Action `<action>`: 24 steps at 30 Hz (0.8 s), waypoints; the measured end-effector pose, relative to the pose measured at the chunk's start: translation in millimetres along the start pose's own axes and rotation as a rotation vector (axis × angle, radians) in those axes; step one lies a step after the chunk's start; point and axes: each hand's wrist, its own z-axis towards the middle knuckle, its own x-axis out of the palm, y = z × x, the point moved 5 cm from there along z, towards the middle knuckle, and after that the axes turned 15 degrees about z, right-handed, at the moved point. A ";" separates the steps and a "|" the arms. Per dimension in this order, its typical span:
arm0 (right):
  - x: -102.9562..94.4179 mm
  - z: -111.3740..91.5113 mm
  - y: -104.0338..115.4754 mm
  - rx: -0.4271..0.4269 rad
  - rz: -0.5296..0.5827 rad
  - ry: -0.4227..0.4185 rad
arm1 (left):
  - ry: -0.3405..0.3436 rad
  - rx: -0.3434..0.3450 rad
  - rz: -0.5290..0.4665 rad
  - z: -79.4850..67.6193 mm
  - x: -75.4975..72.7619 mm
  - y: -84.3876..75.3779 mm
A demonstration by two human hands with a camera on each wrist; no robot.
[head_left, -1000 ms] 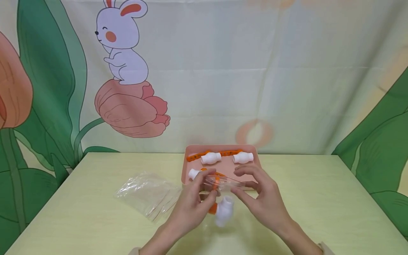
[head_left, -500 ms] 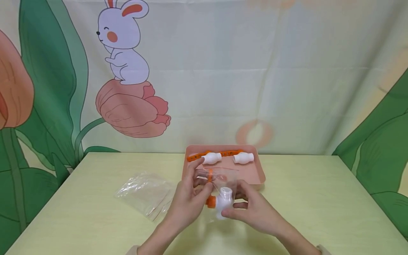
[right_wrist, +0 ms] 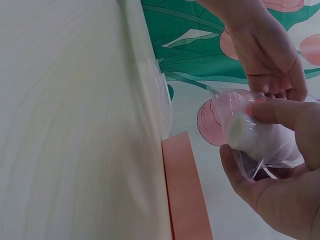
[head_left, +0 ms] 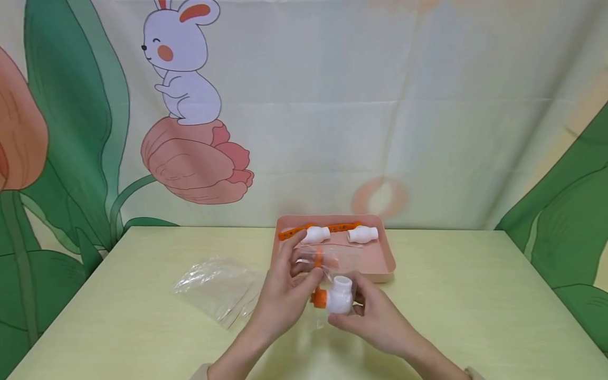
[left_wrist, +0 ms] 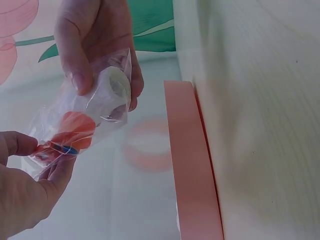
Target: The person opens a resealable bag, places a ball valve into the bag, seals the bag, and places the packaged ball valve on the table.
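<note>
A white plastic ball valve [head_left: 339,302] with an orange handle [head_left: 319,298] is inside a clear zip bag [head_left: 349,257], held above the table in front of the tray. My left hand [head_left: 287,290] pinches the handle end through the film, as the left wrist view shows at the orange part [left_wrist: 75,131]. My right hand [head_left: 380,323] grips the white body, thumb on the near side and fingers behind. In the right wrist view the body's round end [right_wrist: 241,132] faces out between thumb and fingers, with film around it.
A pink tray [head_left: 387,266] stands at the table's back edge, holding white valves [head_left: 363,234] with orange handles [head_left: 292,233]. Several flat clear zip bags [head_left: 216,287] lie on the table [head_left: 475,295] to the left. A printed curtain [head_left: 451,132] hangs behind.
My right hand has moved from the bag's upper edge down onto the valve body and now grips it. The bag has opened out upright, while my left hand keeps its pinch.
</note>
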 end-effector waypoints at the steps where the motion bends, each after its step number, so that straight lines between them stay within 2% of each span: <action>1: 0.1 -0.1 0.1 -0.003 -0.005 -0.001 | 0.003 -0.001 -0.007 0.0 0.5 0.1; 5: -1.4 -0.7 1.4 -0.021 -0.038 -0.016 | 0.008 0.001 -0.026 0.4 1.2 0.3; 11: -4.6 -1.7 5.0 -0.002 -0.086 -0.034 | 0.031 0.005 -0.039 0.2 1.0 0.4; 17: -4.9 -2.4 6.5 0.017 -0.065 -0.035 | 0.048 -0.012 -0.058 0.7 2.0 2.2; 24: -7.4 -3.7 8.5 0.014 -0.075 -0.069 | 0.087 -0.041 -0.034 0.7 3.1 3.3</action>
